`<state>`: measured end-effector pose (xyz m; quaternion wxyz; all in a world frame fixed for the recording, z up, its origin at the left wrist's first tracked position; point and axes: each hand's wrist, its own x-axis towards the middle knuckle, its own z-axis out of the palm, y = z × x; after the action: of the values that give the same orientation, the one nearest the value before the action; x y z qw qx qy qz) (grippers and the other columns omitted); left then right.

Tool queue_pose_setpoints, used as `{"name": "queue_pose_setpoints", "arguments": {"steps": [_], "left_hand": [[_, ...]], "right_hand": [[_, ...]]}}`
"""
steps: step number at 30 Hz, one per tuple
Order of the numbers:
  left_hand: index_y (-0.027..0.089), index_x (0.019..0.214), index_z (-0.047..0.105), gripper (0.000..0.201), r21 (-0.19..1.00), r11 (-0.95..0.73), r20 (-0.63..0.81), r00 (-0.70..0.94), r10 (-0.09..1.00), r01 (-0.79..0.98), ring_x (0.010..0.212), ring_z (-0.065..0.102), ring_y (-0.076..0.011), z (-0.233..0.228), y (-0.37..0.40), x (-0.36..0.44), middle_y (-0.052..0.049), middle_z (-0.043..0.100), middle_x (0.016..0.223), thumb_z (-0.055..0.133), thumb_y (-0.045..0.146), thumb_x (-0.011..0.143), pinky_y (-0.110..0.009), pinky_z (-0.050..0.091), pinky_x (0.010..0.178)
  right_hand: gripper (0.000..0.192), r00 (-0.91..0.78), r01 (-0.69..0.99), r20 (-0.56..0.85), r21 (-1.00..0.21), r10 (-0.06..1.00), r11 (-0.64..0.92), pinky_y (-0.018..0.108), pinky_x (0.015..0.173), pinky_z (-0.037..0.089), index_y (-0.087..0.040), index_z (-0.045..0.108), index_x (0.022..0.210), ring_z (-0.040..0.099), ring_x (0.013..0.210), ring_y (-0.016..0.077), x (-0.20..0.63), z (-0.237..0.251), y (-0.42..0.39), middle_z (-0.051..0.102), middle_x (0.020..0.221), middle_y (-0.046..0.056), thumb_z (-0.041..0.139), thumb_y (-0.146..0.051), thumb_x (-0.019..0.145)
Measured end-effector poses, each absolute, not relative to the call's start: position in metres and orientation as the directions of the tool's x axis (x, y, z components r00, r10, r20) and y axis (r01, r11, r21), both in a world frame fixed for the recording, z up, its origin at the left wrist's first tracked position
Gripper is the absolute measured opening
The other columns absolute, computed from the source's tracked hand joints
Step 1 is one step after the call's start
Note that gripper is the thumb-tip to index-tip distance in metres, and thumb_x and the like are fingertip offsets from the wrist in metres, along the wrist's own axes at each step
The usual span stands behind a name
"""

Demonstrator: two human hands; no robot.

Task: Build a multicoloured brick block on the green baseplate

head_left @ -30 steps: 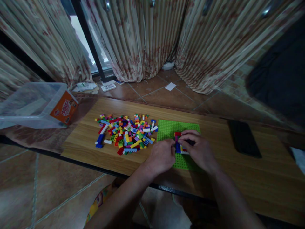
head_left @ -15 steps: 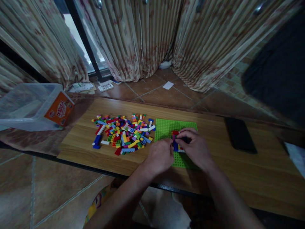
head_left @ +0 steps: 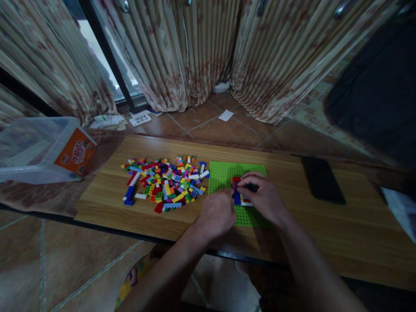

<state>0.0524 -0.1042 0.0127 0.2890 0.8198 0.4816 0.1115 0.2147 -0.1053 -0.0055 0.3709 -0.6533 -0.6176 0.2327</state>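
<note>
A green studded baseplate (head_left: 221,171) lies on the wooden table with a small build of toy bricks (head_left: 237,199) on it, in red, blue, white and other colours. My left hand (head_left: 217,211) is closed, its fingertips against the build's left edge; whatever sits between them is hidden. From the right, my right hand (head_left: 264,194) reaches over the build with thumb and fingers bent together on its bricks, covering much of it. Left of the baseplate spreads a pile of loose toy bricks (head_left: 169,184) in many colours.
A clear plastic box (head_left: 39,167) with an orange label stands at the table's left end. On the right lies a black phone-like slab (head_left: 323,180), with white paper (head_left: 399,212) beyond it. Curtains (head_left: 201,56) hang behind the table (head_left: 279,242).
The whole view has shifted slightly, so things sit a little further left. Both hands stay at the build in nearly the same pose; the loose pile looks unchanged.
</note>
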Motion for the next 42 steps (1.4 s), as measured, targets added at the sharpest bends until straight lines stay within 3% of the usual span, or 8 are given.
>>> {"name": "queue_pose_setpoints", "arguments": {"steps": [13,19,22,24,27,31,36,42], "left_hand": [[0.016,0.096,0.061,0.022,0.594,-0.366,-0.091,0.511,0.855,0.716,0.084,0.067,-0.0233,0.013,-0.105,0.053,-0.009,0.07,0.092,0.041,0.015,0.088,-0.034,0.051,0.077],[0.017,0.098,0.061,0.018,0.641,-0.326,-0.107,0.502,0.858,0.695,0.086,0.066,-0.0206,0.013,-0.107,0.051,-0.007,0.07,0.098,0.057,0.02,0.081,-0.031,0.05,0.08],[0.018,0.102,0.06,0.023,0.633,-0.318,-0.118,0.493,0.862,0.706,0.086,0.066,-0.0199,0.011,-0.108,0.054,-0.006,0.07,0.099,0.06,0.02,0.079,-0.031,0.05,0.08],[0.018,0.103,0.059,0.021,0.623,-0.306,-0.129,0.481,0.867,0.72,0.087,0.066,-0.0197,0.009,-0.11,0.059,-0.006,0.07,0.1,0.058,0.021,0.082,-0.03,0.05,0.079],[0.018,0.107,0.058,0.022,0.604,-0.318,-0.139,0.489,0.861,0.731,0.092,0.065,-0.0202,0.008,-0.115,0.069,-0.007,0.069,0.103,0.055,0.023,0.086,-0.03,0.05,0.081],[0.019,0.111,0.057,0.023,0.55,-0.418,-0.136,0.571,0.809,0.723,0.094,0.064,-0.0206,0.008,-0.119,0.079,-0.007,0.068,0.106,0.051,0.027,0.09,-0.031,0.05,0.082],[0.023,0.108,0.06,0.022,0.453,-0.538,-0.098,0.639,0.763,0.711,0.091,0.065,-0.0207,0.01,-0.119,0.086,-0.005,0.068,0.103,0.044,0.03,0.095,-0.03,0.051,0.077],[0.021,0.1,0.062,0.024,0.34,-0.495,-0.075,0.548,0.833,0.8,0.082,0.067,-0.02,0.009,-0.111,0.089,-0.005,0.068,0.097,0.038,0.022,0.096,-0.028,0.05,0.068]], "right_hand": [[0.009,0.109,0.704,0.185,-0.708,0.977,0.055,0.043,0.089,0.045,-0.023,0.071,0.077,0.058,0.095,0.0228,0.21,-0.008,-0.103,0.062,0.095,0.006,0.063,-0.02,0.074],[0.017,0.135,0.679,0.217,-0.731,0.967,0.069,0.039,0.088,0.047,-0.021,0.069,0.094,0.061,0.094,0.0216,0.222,-0.004,-0.105,0.066,0.099,0.006,0.06,-0.026,0.081],[0.026,0.143,0.753,0.269,-0.654,0.952,0.072,0.041,0.093,0.045,-0.02,0.068,0.105,0.058,0.105,0.0242,0.235,-0.002,-0.103,0.067,0.108,0.009,0.054,-0.032,0.086],[0.028,0.09,0.787,0.23,-0.612,0.969,0.072,0.04,0.092,0.045,-0.02,0.069,0.104,0.06,0.103,0.0241,0.244,0.0,-0.101,0.069,0.107,0.009,0.05,-0.033,0.089],[0.029,0.107,0.801,0.129,-0.599,0.986,-0.009,0.035,0.082,0.047,-0.021,0.072,0.095,0.064,0.089,0.0212,0.254,0.003,-0.102,0.072,0.097,0.006,0.046,-0.034,0.092],[0.03,0.196,0.861,0.058,-0.488,0.979,-0.144,0.03,0.07,0.045,-0.022,0.073,0.085,0.065,0.078,0.0205,0.267,0.006,-0.113,0.073,0.086,0.005,0.047,-0.037,0.09],[0.034,0.328,0.882,-0.041,-0.346,0.944,-0.321,0.03,0.063,0.042,-0.023,0.073,0.085,0.065,0.072,0.022,0.281,0.006,-0.126,0.073,0.078,0.006,0.047,-0.043,0.091],[0.047,0.39,0.889,-0.108,-0.212,0.914,-0.405,0.035,0.066,0.044,-0.019,0.069,0.082,0.067,0.076,0.0275,0.282,0.007,-0.128,0.072,0.079,0.012,0.038,-0.051,0.095]]}}
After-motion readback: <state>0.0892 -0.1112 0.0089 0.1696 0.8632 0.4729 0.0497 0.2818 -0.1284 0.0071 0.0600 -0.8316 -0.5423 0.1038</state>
